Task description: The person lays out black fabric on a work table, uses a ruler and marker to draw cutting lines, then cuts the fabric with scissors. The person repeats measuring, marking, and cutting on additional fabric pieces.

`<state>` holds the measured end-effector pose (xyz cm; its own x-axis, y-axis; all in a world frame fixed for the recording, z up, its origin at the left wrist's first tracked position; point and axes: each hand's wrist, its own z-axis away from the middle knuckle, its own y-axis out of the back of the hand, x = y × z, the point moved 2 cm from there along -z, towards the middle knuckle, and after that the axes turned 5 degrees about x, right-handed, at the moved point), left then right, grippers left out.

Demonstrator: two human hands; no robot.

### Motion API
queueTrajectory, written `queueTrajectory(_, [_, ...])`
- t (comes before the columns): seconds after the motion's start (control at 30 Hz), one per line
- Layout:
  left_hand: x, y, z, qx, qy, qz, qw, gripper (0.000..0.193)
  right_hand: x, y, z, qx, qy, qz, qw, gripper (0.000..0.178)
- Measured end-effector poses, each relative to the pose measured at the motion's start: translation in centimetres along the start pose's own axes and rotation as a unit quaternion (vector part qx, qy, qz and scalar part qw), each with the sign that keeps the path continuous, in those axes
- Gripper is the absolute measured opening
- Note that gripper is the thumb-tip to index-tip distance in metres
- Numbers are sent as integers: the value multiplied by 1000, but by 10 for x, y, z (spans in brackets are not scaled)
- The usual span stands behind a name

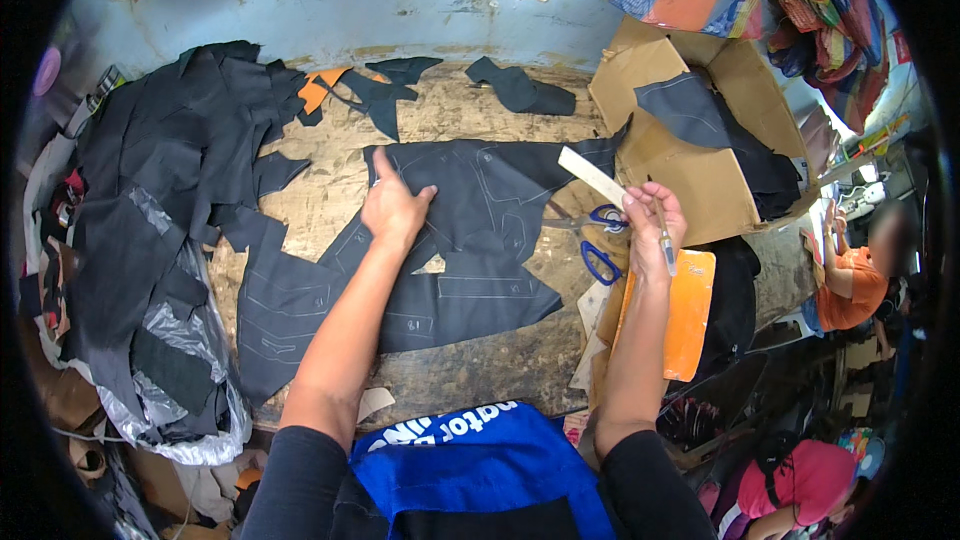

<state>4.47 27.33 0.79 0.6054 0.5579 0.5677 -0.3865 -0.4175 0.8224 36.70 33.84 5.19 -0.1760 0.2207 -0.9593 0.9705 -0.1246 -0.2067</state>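
My left hand (393, 205) lies flat with fingers spread on a dark fabric panel (470, 240) marked with chalk outlines, spread over a worn wooden table (330, 190). My right hand (655, 225) is raised over the table's right side, gripping a pen (665, 240) together with a pale flat ruler strip (592, 175) that sticks out to the upper left. Blue-handled scissors (600, 240) lie on the table just left of my right hand, partly hidden by it.
A heap of dark cut pieces (160, 220) and a plastic bag cover the left side. Cardboard sheets (690, 140) with a dark piece lie at right, an orange board (690, 310) below them. Colourful bags hang at the back. Two people sit at lower right.
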Motion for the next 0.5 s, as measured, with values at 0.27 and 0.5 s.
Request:
queueTrajectory(0.27, [-8,3,-33,14,94,-97,991,83,9,25,16,22,-47,18,998,33])
queueTrajectory(0.5, [12,19,-46,53,-134,143,979,18,21,9,25,32,-36,-27,998,34])
